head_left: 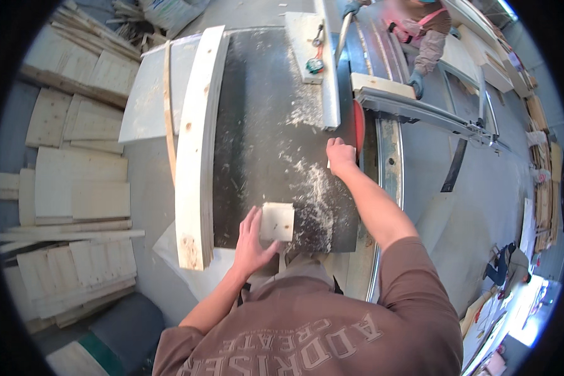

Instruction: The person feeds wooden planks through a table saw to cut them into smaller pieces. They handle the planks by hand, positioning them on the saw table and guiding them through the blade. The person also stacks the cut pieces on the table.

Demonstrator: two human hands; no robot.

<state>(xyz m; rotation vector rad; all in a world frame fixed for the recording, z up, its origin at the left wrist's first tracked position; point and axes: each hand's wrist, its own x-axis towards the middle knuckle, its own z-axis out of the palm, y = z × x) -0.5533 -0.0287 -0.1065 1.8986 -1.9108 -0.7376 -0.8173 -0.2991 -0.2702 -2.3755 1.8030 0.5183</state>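
On the dark saw table (pixel 250 138), a small stack of square pale wood pieces (pixel 277 222) lies close to my body. My left hand (pixel 252 244) is beside its left edge, fingers stretched and thumb spread near the lower corner. Whether the fingers touch the stack I cannot tell. Farther forward and to the right, my right hand (pixel 341 155) is closed on a small pale wood piece (pixel 329 164), mostly covered by the fingers. That hand is just beside the red blade guard (pixel 359 125).
Long pale boards (pixel 197 156) lie along the table's left side. A metal fence (pixel 330 81) runs ahead, beside a board bearing a small green tool (pixel 314 65). A co-worker's gloved hand (pixel 416 83) rests by a plank (pixel 382 85) at the far right. Sawdust (pixel 316 188) covers the middle.
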